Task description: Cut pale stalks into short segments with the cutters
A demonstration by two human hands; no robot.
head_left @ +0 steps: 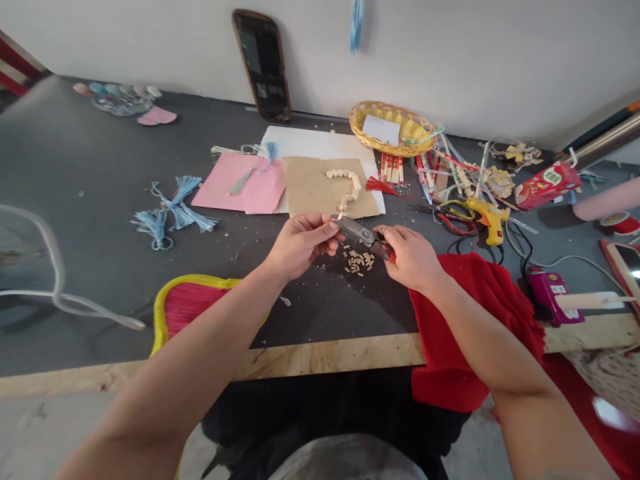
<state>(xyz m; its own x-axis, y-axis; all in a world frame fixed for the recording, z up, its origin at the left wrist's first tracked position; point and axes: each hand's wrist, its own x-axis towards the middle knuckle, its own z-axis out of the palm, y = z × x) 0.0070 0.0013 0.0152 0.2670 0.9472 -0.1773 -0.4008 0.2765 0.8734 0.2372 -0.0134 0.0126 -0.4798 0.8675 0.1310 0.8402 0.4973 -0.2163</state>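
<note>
My right hand (411,259) is closed round the handles of dark scissors (364,235), whose blades point left toward my left hand (311,241). The fingers of my left hand pinch a small pale piece (341,216) at the blade tips; its exact shape is hard to make out. Just beyond the hands, a curved string of cream beads (356,181) lies on a brown sheet (306,185). Below the scissors, a heap of small cut tan pieces (358,262) is scattered on the dark table (210,257).
Blue tassels (175,207) and pink paper (233,180) lie left. A phone (264,67) leans on the wall beside a wicker basket (423,127). To the right are a yellow glue gun (490,219), a red cloth (480,293), a red carton (549,185) and a purple power block (550,293).
</note>
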